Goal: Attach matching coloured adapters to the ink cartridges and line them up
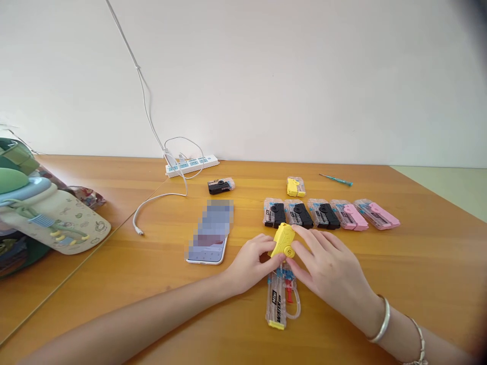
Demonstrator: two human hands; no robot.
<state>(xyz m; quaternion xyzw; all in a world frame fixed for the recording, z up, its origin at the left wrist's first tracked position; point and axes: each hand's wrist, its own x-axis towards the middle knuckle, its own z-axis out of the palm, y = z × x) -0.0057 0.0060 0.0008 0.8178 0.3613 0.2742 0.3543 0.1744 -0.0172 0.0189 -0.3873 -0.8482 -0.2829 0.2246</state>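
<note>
Between my left hand (249,262) and my right hand (327,263) is a yellow plastic toy water gun part (282,240), pinched by the fingers of both. Directly below it lies a transparent toy water gun body (277,301) with blue and red inner parts and a yellow end. My hands partly hide its upper end, so I cannot tell whether the yellow part is joined to it. A row of several clear-and-black toy guns (299,214) and pink ones (363,215) lies just beyond my fingertips.
On the wooden table (411,268) are a small yellow toy piece (296,186), a black-and-clear toy piece (220,186), a teal screwdriver (337,180), a phone (207,248), a white power strip (192,166) with cables, and a patterned fabric bag (49,218) at left.
</note>
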